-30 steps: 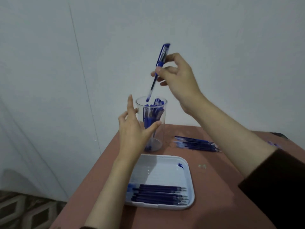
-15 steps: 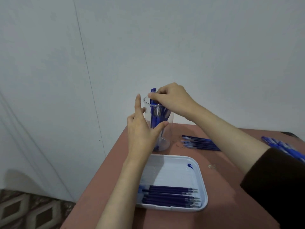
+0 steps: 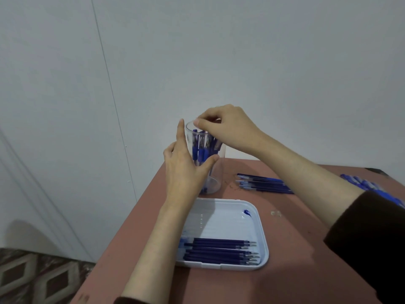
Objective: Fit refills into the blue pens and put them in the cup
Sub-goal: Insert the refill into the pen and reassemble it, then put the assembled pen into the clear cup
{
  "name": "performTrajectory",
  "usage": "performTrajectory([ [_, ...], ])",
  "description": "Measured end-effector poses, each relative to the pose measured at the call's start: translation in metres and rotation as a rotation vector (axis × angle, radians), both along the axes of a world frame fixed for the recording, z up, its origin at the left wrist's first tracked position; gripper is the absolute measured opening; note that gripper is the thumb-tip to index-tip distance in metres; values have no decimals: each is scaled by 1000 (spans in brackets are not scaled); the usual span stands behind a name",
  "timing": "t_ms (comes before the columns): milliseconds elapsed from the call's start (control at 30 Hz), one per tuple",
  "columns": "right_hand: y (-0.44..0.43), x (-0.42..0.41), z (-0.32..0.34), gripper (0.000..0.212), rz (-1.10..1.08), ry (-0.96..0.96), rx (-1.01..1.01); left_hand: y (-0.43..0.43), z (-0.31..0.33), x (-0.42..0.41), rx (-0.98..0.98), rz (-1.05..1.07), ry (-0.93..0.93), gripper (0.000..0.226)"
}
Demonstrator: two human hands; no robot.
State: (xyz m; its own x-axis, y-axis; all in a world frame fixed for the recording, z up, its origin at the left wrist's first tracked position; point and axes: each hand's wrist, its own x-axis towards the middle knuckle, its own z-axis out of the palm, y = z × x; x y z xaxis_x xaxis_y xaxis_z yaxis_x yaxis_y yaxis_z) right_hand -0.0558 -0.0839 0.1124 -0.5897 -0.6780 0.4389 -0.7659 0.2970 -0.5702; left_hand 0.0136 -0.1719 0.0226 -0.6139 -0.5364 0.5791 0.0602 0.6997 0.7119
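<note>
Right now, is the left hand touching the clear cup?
Touching. In the head view the left hand lays its thumb against the front of the cup, index finger along its side.

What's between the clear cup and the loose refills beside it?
Only bare reddish table lies between the cup and the refills, as the head view shows.
</note>
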Motion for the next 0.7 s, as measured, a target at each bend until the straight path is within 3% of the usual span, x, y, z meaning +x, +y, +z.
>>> performTrajectory([
  [133,26,1,-3,19,-45,53,-162,9,-1,10,-201,120,132,79],
  [300,101,-12,-14,15,-229,61,-54,56,8,12,-443,124,345,43],
  [500,202,-40,-37,9,-554,-104,277,124,-2,-14,-450,-144,195,33],
  [633,237,-52,-51,4,-698,-142,487,146,-13,-27,-398,-219,122,38],
  [700,245,-54,-57,13,-752,-149,583,149,-16,-28,-410,-225,114,37],
])
